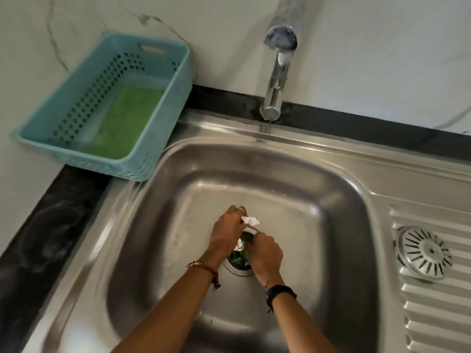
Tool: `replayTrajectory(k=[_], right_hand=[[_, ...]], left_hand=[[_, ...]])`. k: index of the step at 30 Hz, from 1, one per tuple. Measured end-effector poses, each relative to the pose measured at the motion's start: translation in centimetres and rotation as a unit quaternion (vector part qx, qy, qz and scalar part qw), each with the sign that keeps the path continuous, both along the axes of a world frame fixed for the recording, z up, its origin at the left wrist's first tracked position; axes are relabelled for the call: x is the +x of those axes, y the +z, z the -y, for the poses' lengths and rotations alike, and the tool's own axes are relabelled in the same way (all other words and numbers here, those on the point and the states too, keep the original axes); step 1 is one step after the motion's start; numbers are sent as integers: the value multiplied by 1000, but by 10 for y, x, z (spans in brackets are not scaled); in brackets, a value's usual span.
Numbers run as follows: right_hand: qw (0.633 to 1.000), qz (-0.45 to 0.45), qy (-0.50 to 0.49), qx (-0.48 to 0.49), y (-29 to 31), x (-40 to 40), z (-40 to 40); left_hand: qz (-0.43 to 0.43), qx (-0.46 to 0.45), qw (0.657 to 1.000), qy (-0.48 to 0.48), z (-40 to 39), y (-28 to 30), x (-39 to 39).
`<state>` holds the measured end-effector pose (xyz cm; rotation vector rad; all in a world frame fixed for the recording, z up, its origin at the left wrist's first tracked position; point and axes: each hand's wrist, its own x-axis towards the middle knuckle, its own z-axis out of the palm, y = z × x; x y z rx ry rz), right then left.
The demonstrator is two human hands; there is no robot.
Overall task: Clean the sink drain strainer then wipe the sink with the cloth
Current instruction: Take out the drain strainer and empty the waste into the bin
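Observation:
Both my hands are down in the steel sink (331, 212), over the drain opening (238, 270). My left hand (228, 234) pinches a crumpled white scrap (251, 220) at its fingertips. My right hand (265, 253) is curled over the drain, its fingers at the silvery and green debris (239, 250) packed in the opening; what it grips is hidden. The round slotted strainer lid (424, 252) lies out on the ribbed draining board at the right. A green cloth (127, 118) lies in the blue basket (175, 103) at the back left.
The chrome tap (276, 80) stands behind the sink on the marble wall, its spout over the back rim. A black counter strip (46, 233) runs along the left of the sink. The ribbed draining board (438, 314) fills the right side.

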<state>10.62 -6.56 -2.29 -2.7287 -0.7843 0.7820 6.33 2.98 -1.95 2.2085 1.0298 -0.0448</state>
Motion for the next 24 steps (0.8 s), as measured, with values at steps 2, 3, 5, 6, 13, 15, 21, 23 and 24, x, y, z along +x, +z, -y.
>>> replayTrajectory(k=[2, 3, 5, 6, 13, 15, 21, 23, 24], right_hand=[[1000, -14, -14, -2, 2, 0, 3], [999, -29, -40, 5, 5, 1, 5], [990, -76, -107, 42, 15, 3, 12], [983, -105, -140, 63, 22, 3, 15], [863, -272, -314, 287, 102, -16, 16], [836, -323, -296, 330, 134, -38, 9], [804, -467, -108, 353, 211, -176, -3], [799, -497, -26, 337, 220, -233, 2], [794, -516, 18, 321, 222, -267, 6]], left_hand=[[6, -24, 999, 27, -2, 2, -3], [7, -42, 998, 46, -4, 4, -6], [8, -68, 994, 88, -5, 11, -14], [12, -81, 990, 111, -5, 16, -20], [173, -142, 945, 240, 18, 103, -76], [272, -163, 906, 280, 33, 135, -107], [473, -118, 766, 419, 77, 201, -236], [506, -95, 730, 449, 98, 210, -286], [528, -80, 705, 465, 110, 213, -317]])
